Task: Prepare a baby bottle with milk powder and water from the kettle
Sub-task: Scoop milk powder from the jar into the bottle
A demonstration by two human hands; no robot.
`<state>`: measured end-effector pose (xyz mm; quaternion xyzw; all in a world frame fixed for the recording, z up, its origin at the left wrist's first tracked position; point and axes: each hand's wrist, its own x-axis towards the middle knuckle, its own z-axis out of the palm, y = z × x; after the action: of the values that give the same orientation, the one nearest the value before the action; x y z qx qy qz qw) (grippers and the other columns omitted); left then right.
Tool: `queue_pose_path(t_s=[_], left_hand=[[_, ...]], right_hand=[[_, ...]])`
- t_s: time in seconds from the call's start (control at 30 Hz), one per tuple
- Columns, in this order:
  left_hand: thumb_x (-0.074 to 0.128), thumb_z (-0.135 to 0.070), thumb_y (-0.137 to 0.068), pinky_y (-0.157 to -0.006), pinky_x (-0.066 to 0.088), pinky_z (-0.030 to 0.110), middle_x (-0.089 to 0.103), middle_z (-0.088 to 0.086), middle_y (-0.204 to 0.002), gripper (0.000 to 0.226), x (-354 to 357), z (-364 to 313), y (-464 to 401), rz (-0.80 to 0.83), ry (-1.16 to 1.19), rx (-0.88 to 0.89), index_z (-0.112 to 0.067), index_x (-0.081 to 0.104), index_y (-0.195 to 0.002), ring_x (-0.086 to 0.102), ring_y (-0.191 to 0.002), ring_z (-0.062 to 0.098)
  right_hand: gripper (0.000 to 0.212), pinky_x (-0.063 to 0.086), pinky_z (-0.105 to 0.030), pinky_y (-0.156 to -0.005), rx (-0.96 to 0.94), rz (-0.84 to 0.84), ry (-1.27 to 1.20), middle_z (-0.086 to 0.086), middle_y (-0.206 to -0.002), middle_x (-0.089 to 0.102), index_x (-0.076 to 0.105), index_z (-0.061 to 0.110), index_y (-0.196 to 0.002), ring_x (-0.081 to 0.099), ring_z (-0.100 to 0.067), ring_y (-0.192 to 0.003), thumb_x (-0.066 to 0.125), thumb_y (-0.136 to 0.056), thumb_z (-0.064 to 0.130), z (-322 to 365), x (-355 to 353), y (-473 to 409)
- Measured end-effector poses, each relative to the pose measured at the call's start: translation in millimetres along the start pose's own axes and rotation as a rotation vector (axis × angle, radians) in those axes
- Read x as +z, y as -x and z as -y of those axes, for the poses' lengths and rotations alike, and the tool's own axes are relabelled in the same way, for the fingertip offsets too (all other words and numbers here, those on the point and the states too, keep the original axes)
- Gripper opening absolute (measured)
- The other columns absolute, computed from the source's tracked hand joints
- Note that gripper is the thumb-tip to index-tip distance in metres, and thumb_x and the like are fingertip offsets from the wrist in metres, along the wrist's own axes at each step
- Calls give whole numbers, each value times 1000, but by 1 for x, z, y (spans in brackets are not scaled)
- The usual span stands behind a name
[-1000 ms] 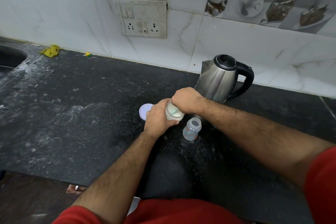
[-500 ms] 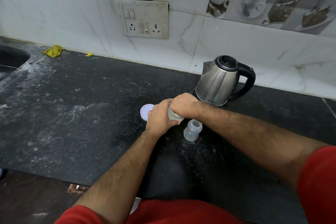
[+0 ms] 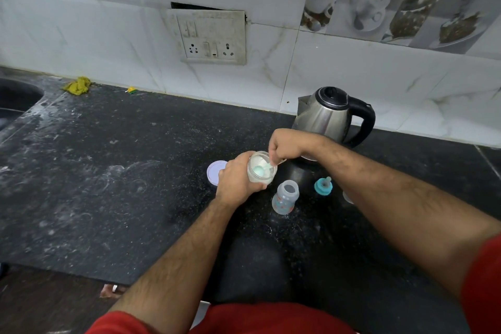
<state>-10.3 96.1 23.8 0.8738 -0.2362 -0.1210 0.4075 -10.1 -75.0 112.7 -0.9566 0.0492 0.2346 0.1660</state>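
- Holding the powder jar (image 3: 261, 171) in the left hand (image 3: 238, 179); grip wraps the jar's side, jar raised off the counter (image 3: 108, 184) and tilted toward the camera, mouth open, white powder visible inside.
- Right hand (image 3: 287, 144) above the jar's far rim; grip narrow, pinching the handle of a pale green scoop (image 3: 261, 169), bowl of the scoop inside the jar.
- Baby bottle (image 3: 284, 197) stands upright and uncapped, just beside the left grip on its right, not touched.
- Teal nipple ring (image 3: 323, 186) lies right of the bottle, below the right forearm.
- Jar lid (image 3: 215, 171) lies flat, partly hidden behind the left grip.
- Steel kettle (image 3: 330, 116) stands beyond the right grip, near the wall.
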Motion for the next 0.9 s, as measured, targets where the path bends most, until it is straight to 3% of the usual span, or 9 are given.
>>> queue_pose_path(t_s=[0.13, 0.23, 0.33, 0.43, 0.5, 0.6, 0.67, 0.77, 0.9], left_hand=[[85, -38, -57, -92, 47, 49, 67, -18, -112, 71, 2, 1, -1, 1, 2, 0, -41, 51, -119, 61, -108, 14], [85, -38, -58, -92, 48, 48, 67, -18, -111, 70, 2, 1, -1, 0, -1, 5, -41, 51, -119, 61, -107, 13], [84, -38, -60, -92, 47, 47, 66, -18, -110, 66, 2, 1, -1, 1, -20, 2, -41, 51, -117, 61, -106, 14], [83, -39, -59, -89, 48, 46, 67, -19, -108, 65, 3, 0, -1, -8, -29, 17, -41, 52, -117, 62, -103, 13], [82, -39, -59, -88, 49, 44, 68, -18, -106, 65, 4, -1, 0, -6, -38, 21, -41, 52, -117, 63, -101, 13], [83, -40, -58, -86, 50, 43, 68, -18, -104, 65, 6, 0, -1, -4, -63, 32, -39, 53, -115, 63, -100, 14], [83, -40, -57, -86, 51, 44, 69, -16, -102, 64, 6, 2, -1, -2, -52, 36, -37, 54, -114, 64, -97, 13], [82, -39, -58, -87, 51, 45, 69, -16, -100, 64, 6, 4, -2, 2, -25, 35, -37, 54, -115, 65, -96, 12], [86, -34, -58, -92, 49, 44, 69, -15, -109, 73, 6, 3, -3, -3, -29, 55, -35, 53, -123, 63, -103, 13]], right_hand=[[13, 42, -35, -63, 72, -37, -224, -15, -80, 70, 72, 20, -67, 51, -24, -71, 81, -76, 16, -19, 3, 1], [14, 29, -27, -47, 104, -49, -288, -7, -69, 59, 71, 20, -67, 40, -25, -62, 80, -78, 17, -22, 5, 5], [17, 34, -26, -47, 82, -78, -281, -4, -66, 58, 69, 19, -65, 42, -14, -54, 79, -78, 13, -19, 8, 8], [23, 48, -30, -63, 59, -107, -51, 0, -67, 62, 63, 21, -59, 54, -13, -64, 75, -77, 14, -9, 14, 5], [22, 46, -34, -62, 61, -142, 178, 3, -62, 58, 58, 19, -59, 57, -19, -69, 70, -78, 17, 2, 22, 3], [8, 42, -33, -60, -30, -194, 527, 2, -70, 54, 65, 16, -79, 56, -25, -73, 60, -85, 15, 22, 33, 5], [15, 42, -34, -62, -84, -181, 684, -3, -84, 60, 68, 11, -94, 62, -26, -83, 54, -91, 13, 31, 41, 5], [23, 43, -35, -64, -107, -177, 762, -5, -103, 69, 69, 8, -102, 66, -26, -95, 48, -96, 12, 35, 48, 2], [23, 43, -35, -66, -103, -137, 754, -6, -107, 69, 68, 7, -106, 66, -27, -98, 48, -96, 11, 33, 50, 1]])
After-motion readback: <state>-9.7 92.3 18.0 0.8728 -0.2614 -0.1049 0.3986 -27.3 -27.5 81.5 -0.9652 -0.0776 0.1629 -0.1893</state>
